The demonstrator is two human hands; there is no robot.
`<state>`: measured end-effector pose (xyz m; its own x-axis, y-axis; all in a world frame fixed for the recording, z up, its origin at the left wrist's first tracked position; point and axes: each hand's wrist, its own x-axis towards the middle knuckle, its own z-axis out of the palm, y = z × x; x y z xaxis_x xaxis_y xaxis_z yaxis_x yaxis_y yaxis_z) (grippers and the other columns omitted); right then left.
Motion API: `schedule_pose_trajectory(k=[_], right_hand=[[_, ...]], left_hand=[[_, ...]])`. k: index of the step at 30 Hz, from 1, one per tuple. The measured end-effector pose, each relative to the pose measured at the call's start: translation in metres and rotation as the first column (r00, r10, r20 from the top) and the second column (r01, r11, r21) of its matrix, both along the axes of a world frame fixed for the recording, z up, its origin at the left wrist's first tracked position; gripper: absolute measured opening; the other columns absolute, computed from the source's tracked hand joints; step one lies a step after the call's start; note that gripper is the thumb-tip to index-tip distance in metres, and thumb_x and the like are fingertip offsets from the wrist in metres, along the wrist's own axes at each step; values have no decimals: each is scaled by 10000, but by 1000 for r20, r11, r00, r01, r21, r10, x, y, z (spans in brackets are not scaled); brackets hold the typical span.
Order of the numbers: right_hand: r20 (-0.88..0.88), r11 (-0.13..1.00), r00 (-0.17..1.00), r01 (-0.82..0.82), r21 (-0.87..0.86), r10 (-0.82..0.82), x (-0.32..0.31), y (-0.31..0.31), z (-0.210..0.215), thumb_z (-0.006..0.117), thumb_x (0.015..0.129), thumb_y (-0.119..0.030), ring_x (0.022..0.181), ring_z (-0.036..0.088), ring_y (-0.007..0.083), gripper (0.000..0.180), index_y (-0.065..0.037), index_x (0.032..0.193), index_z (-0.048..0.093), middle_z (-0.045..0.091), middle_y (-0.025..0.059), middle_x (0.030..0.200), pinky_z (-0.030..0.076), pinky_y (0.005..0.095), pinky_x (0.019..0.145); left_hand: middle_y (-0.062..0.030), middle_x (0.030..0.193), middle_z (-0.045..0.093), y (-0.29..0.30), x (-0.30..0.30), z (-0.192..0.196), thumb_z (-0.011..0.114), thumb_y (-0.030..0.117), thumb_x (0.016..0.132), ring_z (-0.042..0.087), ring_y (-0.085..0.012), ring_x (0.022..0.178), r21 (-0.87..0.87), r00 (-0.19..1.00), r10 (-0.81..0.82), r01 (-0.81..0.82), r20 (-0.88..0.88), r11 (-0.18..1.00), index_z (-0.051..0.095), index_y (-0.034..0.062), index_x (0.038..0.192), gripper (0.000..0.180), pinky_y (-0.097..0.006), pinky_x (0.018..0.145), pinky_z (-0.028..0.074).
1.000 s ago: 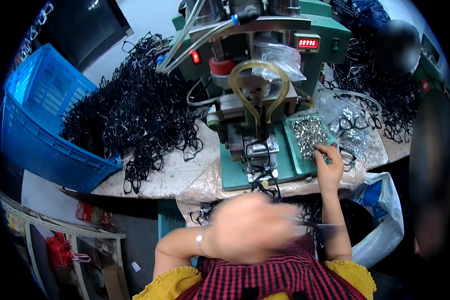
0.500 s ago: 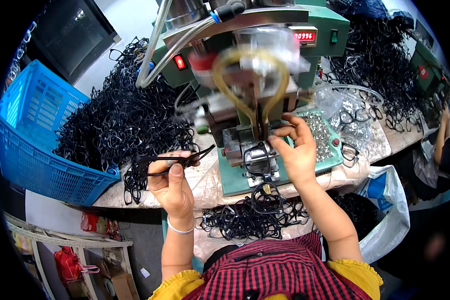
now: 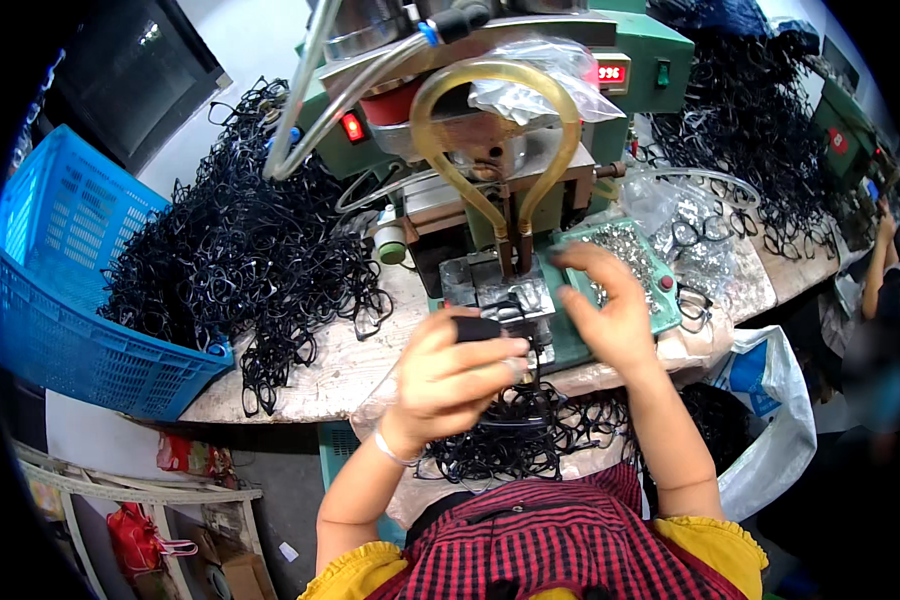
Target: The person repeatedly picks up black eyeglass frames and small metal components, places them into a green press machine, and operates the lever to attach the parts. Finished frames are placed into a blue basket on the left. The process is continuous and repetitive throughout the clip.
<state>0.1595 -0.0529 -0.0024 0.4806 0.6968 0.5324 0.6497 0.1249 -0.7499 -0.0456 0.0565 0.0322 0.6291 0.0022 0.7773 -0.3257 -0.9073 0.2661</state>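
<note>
My left hand (image 3: pixel 450 380) is at the front of the green bench machine (image 3: pixel 500 290), its fingers closed on a black eyeglass frame (image 3: pixel 478 328). Most of that frame is hidden behind the fingers. To the right of the machine's metal fixture, my right hand (image 3: pixel 615 310) has thumb and fingers apart and nothing visible between them. Its fingertips are smeared by motion near a green tray (image 3: pixel 667 318) of small metal parts. A yellowish hose loop (image 3: pixel 570 120) hangs above the fixture. Black eyeglass frames (image 3: pixel 490 455) lie heaped below, between the machine and my apron.
Large heaps of black eyeglass frames (image 3: pixel 260 230) cover the bench on the left and far right. A blue plastic crate (image 3: pixel 110 340) stands at the left edge. A white sack (image 3: pixel 770 430) is at right. Another person's arm (image 3: pixel 878 265) shows at the far right.
My left hand has moved right and in front of the fixture with an eyeglass frame. My right hand has drawn slightly back from the fixture, and its fingers have spread.
</note>
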Motion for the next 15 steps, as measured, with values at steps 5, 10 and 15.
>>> schedule_pose_trajectory(k=[5,10,15], right_hand=[[383,809,813,543,-227,-438,50,-20,-62,744,726,-161,1273,460,380,254,-85,967,718,586,202,1252,376,465,1039],[389,833,814,526,-174,-432,60,-21,-76,728,710,-145,1237,496,341,117,-93,815,723,608,148,1231,408,432,997],[418,851,794,518,-86,-441,62,-12,-78,670,743,-116,1209,507,345,99,-41,807,663,611,145,1197,414,445,981]], left_hand=[[-33,1006,710,-4,14,-13,738,89,689,650,-249,809,36,997,-9,11,-72,999,737,128,913,227,-460,866,497],[-42,1011,711,-1,14,-17,741,108,706,647,-250,812,44,997,-7,11,-82,999,737,116,918,212,-457,857,495],[-64,1041,708,-14,10,-26,761,74,714,662,-263,894,-11,996,66,-67,-55,998,719,102,954,245,-479,927,481]])
